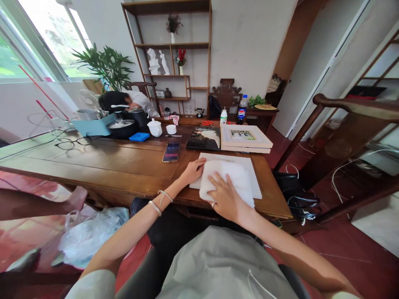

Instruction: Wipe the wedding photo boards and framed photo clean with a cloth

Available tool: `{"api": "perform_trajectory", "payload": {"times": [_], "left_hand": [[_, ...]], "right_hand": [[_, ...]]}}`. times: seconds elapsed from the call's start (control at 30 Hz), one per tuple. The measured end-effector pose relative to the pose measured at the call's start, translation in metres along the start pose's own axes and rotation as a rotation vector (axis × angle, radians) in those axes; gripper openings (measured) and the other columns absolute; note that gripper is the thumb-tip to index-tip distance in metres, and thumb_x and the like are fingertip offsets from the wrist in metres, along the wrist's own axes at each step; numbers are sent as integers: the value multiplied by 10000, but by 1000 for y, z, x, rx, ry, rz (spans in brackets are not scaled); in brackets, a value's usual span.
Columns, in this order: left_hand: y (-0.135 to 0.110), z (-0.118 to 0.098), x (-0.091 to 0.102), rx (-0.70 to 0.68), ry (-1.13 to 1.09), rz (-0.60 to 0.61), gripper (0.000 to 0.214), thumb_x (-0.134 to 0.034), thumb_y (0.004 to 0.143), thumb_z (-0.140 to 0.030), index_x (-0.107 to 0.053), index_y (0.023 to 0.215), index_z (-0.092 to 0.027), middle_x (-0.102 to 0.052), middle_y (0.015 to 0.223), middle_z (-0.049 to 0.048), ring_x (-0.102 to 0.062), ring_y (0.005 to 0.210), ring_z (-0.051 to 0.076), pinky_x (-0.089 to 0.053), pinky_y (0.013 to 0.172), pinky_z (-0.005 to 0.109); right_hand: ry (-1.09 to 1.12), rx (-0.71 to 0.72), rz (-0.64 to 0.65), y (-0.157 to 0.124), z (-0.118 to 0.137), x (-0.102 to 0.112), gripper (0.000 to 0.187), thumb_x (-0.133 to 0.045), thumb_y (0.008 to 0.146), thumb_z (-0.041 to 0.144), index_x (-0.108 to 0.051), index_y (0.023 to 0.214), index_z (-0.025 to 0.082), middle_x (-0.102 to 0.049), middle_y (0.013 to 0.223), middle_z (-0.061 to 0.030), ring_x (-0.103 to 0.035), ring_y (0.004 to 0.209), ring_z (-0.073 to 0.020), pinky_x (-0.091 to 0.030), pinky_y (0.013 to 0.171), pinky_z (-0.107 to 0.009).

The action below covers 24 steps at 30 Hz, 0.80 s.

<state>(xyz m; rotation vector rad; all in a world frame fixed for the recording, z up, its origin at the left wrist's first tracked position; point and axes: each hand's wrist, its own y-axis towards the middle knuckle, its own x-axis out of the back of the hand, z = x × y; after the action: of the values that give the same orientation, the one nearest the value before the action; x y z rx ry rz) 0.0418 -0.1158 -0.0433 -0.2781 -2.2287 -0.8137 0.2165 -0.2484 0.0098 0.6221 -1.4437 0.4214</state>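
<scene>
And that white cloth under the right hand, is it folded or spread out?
Folded, it seems: the white cloth lies as a thick, compact pad with rounded corners beneath the right hand.

Noted were one white cloth (pixel 241 179), one phone (pixel 171 152), two bottles (pixel 241 111), one pair of eyeglasses (pixel 75 141). Two white statuettes (pixel 153 62) and two flower vases (pixel 172 38) were counted
</scene>
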Motion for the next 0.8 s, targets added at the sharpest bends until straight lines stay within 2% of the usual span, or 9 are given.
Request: {"api": "perform_trajectory", "payload": {"times": [0.13, 0.23, 0.33, 0.47, 0.57, 0.67, 0.8], "left_hand": [[0, -1, 0, 17, -14, -2, 387, -430, 828, -130, -644, 1149, -149, -576, 1295, 81, -518, 1225, 218, -367, 1077, 370], [-1, 0, 1, 21, -29, 6, 382, -446, 823, -136, -643, 1149, -164, -573, 1298, 76, -512, 1231, 224, -369, 1072, 381], [0, 2, 1, 1, -52, 25, 378, -479, 798, -129, -653, 1133, -155, -577, 1293, 80, -497, 1243, 238, -376, 1067, 374], [2, 5, 0, 11, -51, 14, 400, -435, 797, -91, -663, 1118, -163, -589, 1282, 64, -514, 1229, 222, -375, 1071, 355], [2, 4, -1, 25, -34, -9, 415, -388, 818, -87, -660, 1121, -167, -596, 1275, 54, -519, 1225, 206, -377, 1069, 353], [1, 0, 0, 13, -40, -26, 418, -399, 803, -81, -659, 1123, -149, -596, 1275, 70, -536, 1207, 217, -395, 1052, 356], [1, -10, 6, -26, -32, 1, 443, -420, 761, -49, -677, 1094, -186, -632, 1229, 41, -573, 1155, 214, -415, 1030, 359]], "right_hand": [[36, -62, 3, 16, -17, 5, 312, -443, 907, 340, -641, 1109, 208, -471, 1381, -133, -316, 1321, -340, -269, 1014, -600], [-31, -158, 1, 44, -30, 4, 380, -406, 923, 418, -631, 1130, 193, -501, 1334, -163, -332, 1293, -374, -277, 982, -638], [-107, -220, -22, 58, -19, -2, 443, -421, 910, 468, -640, 1130, 152, -504, 1301, -213, -342, 1264, -417, -259, 974, -661], [-150, -126, -51, 38, 17, -10, 431, -426, 911, 416, -651, 1118, 113, -441, 1344, -260, -320, 1271, -453, -242, 989, -650], [-123, -13, -38, 18, 26, -7, 359, -470, 885, 372, -657, 1094, 149, -431, 1370, -225, -312, 1288, -436, -259, 1000, -618], [-59, 56, -10, 18, 6, 4, 298, -495, 844, 301, -653, 1063, 176, -542, 1270, -176, -409, 1240, -377, -338, 977, -538], [-6, -3, 79, 48, -42, 19, 282, -510, 743, 183, -649, 988, 162, -657, 1044, -145, -592, 1007, -313, -446, 820, -381]]}}
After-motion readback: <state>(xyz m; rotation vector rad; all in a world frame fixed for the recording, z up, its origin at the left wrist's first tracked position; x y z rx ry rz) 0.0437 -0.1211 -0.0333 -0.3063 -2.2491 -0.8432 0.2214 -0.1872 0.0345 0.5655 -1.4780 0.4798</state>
